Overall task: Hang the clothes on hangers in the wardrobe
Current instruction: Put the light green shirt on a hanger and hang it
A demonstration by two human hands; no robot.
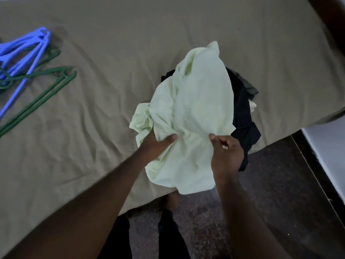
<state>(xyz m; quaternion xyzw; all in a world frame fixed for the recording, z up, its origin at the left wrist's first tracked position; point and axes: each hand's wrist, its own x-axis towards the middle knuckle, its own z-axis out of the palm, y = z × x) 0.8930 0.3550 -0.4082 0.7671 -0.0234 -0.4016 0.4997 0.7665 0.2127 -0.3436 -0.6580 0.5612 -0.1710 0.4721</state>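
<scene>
Left hand (156, 144): reaches in from the near left and grips a bunched fold of the cloth, thumb laid flat on top, fingers hidden beneath the fabric.
Right hand (225, 154): comes in from the near right with fingers curled, pinching a fold between thumb tip and fingers, just right of the left thumb.
Forearms: bare, angled inward toward the garment from both near corners.
Pale green garment (196, 109): held in both hands at the near right part of the bed, crumpled, far end draped over the dark pile, near end hanging past the bed's edge.
Dark clothes (242, 113): heaped under and right of the garment, close to the bed's right edge, with a scrap of lighter cloth showing among them.
Bed (112, 62): covered with a creased olive-brown sheet, filling most of the view.
Blue hangers (24, 51): stacked on the sheet at the far left, well apart from the clothes.
Green hangers (43, 90): lying crossed under and beside the blue ones, nearer.
Floor (270, 184): dark and speckled, near right.
Foot (170, 200): bare, at the bed's near edge, below the garment.
</scene>
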